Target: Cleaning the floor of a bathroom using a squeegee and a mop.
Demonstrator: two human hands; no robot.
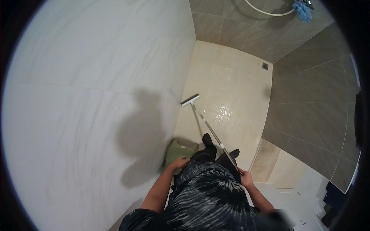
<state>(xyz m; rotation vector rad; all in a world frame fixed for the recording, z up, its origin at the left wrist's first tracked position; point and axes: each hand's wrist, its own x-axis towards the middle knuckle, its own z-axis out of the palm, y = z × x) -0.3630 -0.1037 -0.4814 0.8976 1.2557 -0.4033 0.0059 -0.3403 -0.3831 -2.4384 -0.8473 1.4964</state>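
Observation:
My right hand (246,177) is closed around the upper end of a long metal pole (215,134), beside my right thigh. The pole slants forward to a white floor-brush or squeegee head (190,100) with a dark edge. That head rests on the beige tiled floor (231,78), its left end at the foot of the pale wall. By my left thigh, my left hand (180,162) hangs with no object visible in it, its fingers loosely bent. Just ahead of it on the floor is a green plastic container or stool (179,151), partly hidden by my arm and leg.
A pale marbled wall (86,115) rises close on my left. Grey tiled walls (312,95) bound the far end and right. A floor drain (265,66) lies in the far right corner. A white hose (268,13) and blue mesh sponge (302,11) hang above. The floor shines wet.

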